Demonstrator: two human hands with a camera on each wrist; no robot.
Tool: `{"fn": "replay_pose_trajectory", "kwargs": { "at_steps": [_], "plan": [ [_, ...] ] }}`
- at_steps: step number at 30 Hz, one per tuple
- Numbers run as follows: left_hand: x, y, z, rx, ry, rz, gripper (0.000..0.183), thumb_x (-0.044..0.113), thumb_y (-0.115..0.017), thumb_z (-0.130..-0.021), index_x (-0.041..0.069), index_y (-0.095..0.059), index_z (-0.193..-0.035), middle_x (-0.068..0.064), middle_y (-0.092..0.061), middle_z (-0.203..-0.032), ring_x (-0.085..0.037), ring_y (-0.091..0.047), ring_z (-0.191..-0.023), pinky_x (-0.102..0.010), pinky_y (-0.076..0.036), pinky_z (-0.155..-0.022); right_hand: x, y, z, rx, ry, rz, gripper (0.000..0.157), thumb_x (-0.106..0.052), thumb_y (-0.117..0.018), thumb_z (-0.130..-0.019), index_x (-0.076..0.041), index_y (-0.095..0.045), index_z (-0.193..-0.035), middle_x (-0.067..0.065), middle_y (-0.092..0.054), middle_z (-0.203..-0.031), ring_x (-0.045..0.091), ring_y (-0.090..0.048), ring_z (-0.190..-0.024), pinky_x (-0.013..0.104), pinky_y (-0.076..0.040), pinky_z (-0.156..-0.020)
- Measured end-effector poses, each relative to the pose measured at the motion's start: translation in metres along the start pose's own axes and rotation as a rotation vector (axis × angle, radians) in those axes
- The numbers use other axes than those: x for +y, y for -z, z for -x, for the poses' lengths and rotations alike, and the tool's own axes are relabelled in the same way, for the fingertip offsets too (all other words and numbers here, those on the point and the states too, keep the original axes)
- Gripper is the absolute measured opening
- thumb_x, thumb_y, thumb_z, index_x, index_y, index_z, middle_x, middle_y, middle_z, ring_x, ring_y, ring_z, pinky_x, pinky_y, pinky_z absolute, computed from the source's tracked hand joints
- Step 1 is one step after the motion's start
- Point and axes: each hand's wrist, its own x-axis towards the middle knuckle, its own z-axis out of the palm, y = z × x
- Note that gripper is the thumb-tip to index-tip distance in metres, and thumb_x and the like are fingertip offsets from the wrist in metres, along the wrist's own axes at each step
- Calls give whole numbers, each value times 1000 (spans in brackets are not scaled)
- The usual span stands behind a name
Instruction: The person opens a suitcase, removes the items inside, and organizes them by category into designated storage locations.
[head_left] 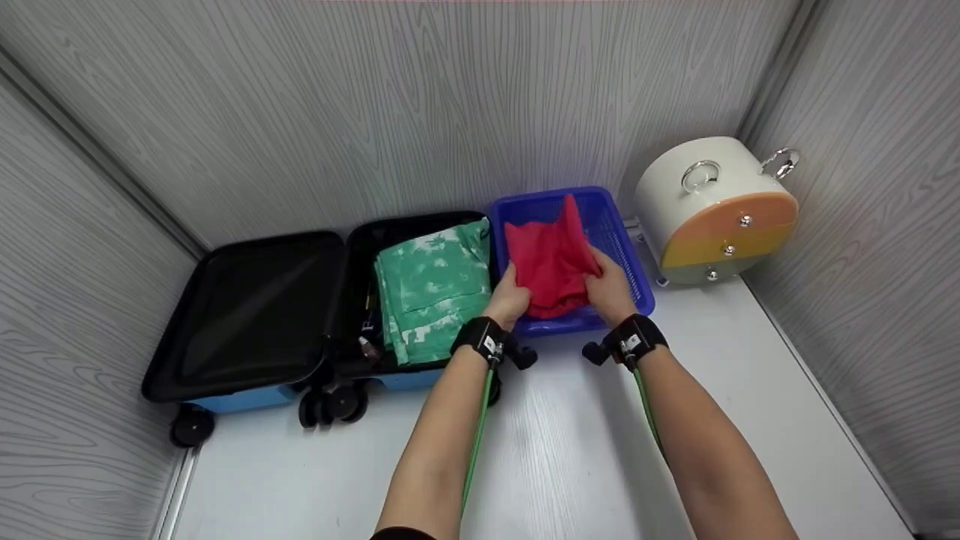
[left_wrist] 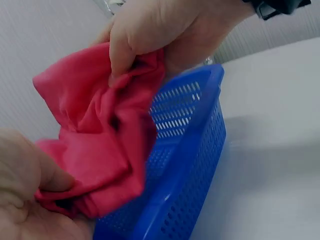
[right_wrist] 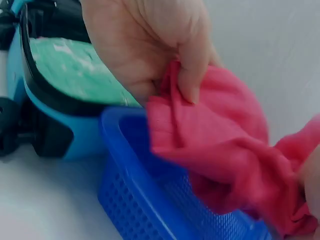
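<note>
A piece of red cloth [head_left: 551, 262], bunched and partly folded, is held by both hands over a blue plastic basket [head_left: 636, 281]. My left hand [head_left: 510, 298] pinches its left edge between thumb and fingers. At the opposite edge my right hand [head_left: 610, 289] grips the fabric, its thumb on top. One corner of the cloth sticks up toward the wall. In the left wrist view the red cloth [left_wrist: 95, 125] sags in creases between the two hands. The right wrist view shows the thumb pressed on a folded hem.
Left of the basket lies an open suitcase [head_left: 247, 315] with black lining and blue shell. Folded green-and-white cloth [head_left: 435, 285] fills its right half, with small items beside it. A white round-topped box [head_left: 712, 217] with coloured drawers stands at the right, near the wall.
</note>
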Motion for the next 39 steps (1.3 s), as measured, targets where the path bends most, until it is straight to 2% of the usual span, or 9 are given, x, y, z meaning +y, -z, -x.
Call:
{"fn": "replay_pose_trajectory", "kwargs": {
  "at_steps": [3, 8, 11, 15, 18, 22, 27, 34, 39],
  "plan": [
    [-6, -3, 0, -16, 45, -99, 77, -10, -37, -92, 1, -9, -163, -14, -11, -170, -26, -10, -155, -31, -11, -123, 11, 4, -1, 4, -25, 172, 73, 15, -41, -89, -5, -37, -159, 20, -49, -150, 29, -53, -124, 33, -44, -98],
    [-10, -7, 1, -106, 88, -239, 62, 6, -35, -103, -1, -17, -162, -15, -16, -169, -27, -12, -155, -33, -14, -124, 20, 7, 1, -43, -92, 317, 63, 15, -36, -86, 5, -51, -146, 26, -57, -140, 35, -54, -128, 42, -44, -104],
    [-9, -7, 3, -126, 89, -244, 61, 9, -37, -105, -2, -18, -162, -15, -18, -168, -27, -13, -155, -35, -16, -123, 18, 8, 3, -30, -109, 366, 57, 10, -37, -88, 7, -56, -142, 24, -58, -139, 36, -50, -131, 45, -41, -108],
    [-9, 0, 4, -94, 50, -212, 62, 8, -42, -103, -3, -22, -161, -15, -22, -167, -26, -17, -154, -33, -18, -123, 14, 8, 3, 10, -147, 447, 52, 2, -39, -92, 9, -56, -141, 25, -55, -144, 37, -46, -138, 46, -38, -113],
    [-8, 11, 3, -74, 7, -165, 63, 7, -44, -102, -4, -23, -160, -16, -23, -167, -27, -18, -154, -32, -18, -123, 12, 7, 4, 37, -163, 487, 53, -2, -39, -94, 8, -54, -143, 24, -54, -145, 37, -45, -139, 46, -37, -114],
    [-4, 37, 9, -81, -3, -90, 63, 9, -44, -105, -2, -18, -162, -17, -20, -168, -28, -17, -154, -35, -19, -123, 9, 1, 7, 50, -138, 438, 55, -3, -38, -95, 3, -50, -148, 20, -51, -149, 34, -47, -136, 44, -38, -112],
    [-3, 87, 24, -57, 39, -129, 63, 18, -41, -109, 6, -13, -164, -12, -14, -170, -28, -14, -155, -41, -20, -123, 2, -15, 12, 27, -72, 335, 56, -2, -38, -96, 0, -47, -151, 17, -47, -153, 31, -44, -137, 43, -35, -114],
    [-17, 154, 46, 97, 190, -249, 69, 24, -42, -109, 10, -5, -165, -12, -6, -171, -30, -10, -156, -48, -21, -122, -12, -58, 28, -55, -4, 184, 50, -5, -44, -102, -1, -46, -152, 16, -47, -154, 28, -46, -136, 39, -36, -114],
    [-33, 181, 57, 158, 285, -292, 72, 21, -43, -108, 5, -1, -164, -19, -7, -170, -37, -19, -153, -52, -27, -119, -24, -94, 40, -175, 15, 85, 49, -11, -47, -106, 1, -42, -154, 19, -45, -155, 30, -42, -143, 41, -35, -116]
  ]
}}
